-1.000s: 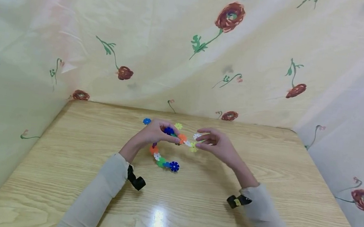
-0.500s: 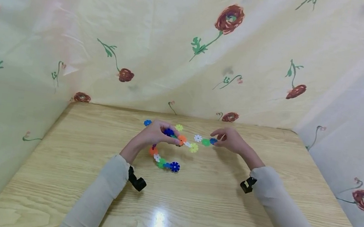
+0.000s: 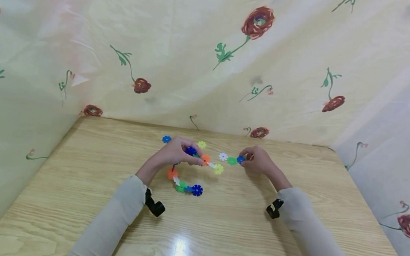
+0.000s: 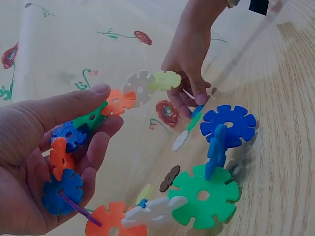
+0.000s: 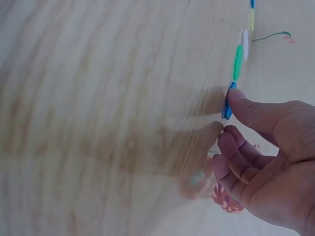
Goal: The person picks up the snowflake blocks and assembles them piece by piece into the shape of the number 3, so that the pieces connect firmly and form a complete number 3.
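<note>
My left hand (image 3: 171, 153) holds a curved chain of interlocking plastic snowflake discs (image 4: 120, 101), its thumb and fingers about a green disc (image 4: 91, 118). At the chain's upper end are a white disc (image 4: 139, 89) and a yellow disc (image 3: 218, 169); the lower end has a large green disc (image 4: 203, 195) and a dark blue one (image 3: 197, 190). My right hand (image 3: 259, 160) pinches a blue disc (image 5: 228, 102) at the table, its thumb on one edge and fingertips at the other. Beside it lie a green disc (image 3: 232, 161) and a white disc (image 3: 223, 156).
Loose blue (image 3: 166, 139) and yellow (image 3: 202, 144) discs lie towards the back of the wooden table (image 3: 221, 242). A dark brown disc (image 4: 170, 178) shows behind the chain. Flower-patterned cloth (image 3: 183, 56) hangs at the back and sides.
My right hand has moved away from the chain's yellow end to the right, and its fingers have closed on the blue disc. The left hand stays nearly still with the chain.
</note>
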The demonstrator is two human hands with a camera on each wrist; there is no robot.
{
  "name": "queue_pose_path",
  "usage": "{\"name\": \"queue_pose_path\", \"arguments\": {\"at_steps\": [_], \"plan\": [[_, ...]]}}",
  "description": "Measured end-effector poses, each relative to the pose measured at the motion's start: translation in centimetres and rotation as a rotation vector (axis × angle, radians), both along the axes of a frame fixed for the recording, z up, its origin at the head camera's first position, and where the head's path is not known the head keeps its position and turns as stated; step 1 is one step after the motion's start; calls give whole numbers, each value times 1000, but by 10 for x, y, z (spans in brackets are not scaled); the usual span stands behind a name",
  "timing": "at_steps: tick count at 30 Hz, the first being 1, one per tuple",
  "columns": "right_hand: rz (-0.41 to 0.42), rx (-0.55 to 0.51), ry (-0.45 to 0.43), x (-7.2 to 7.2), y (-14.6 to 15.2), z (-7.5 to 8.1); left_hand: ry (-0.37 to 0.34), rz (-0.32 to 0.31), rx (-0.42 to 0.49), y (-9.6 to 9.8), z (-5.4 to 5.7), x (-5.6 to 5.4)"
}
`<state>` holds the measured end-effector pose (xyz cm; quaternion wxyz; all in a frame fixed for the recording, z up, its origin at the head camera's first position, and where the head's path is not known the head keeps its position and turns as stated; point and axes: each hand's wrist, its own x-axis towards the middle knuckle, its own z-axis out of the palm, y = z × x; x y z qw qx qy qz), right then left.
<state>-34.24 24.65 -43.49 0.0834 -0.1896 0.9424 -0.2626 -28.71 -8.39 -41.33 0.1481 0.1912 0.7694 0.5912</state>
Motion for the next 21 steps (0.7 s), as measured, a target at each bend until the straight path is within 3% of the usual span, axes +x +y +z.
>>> {"name": "queue_pose_path", "arguments": {"at_steps": [5,12,21], "plan": [[-60,-61,-22,3,1,-1,12,-10,2,2,-2,-1],[-87,-245,-7,2,-2,-3,11,-5,-7,3,-4,-2],[-69,-454,-30,21,-34,22,19,-12,-18,5,-2,1]]}}
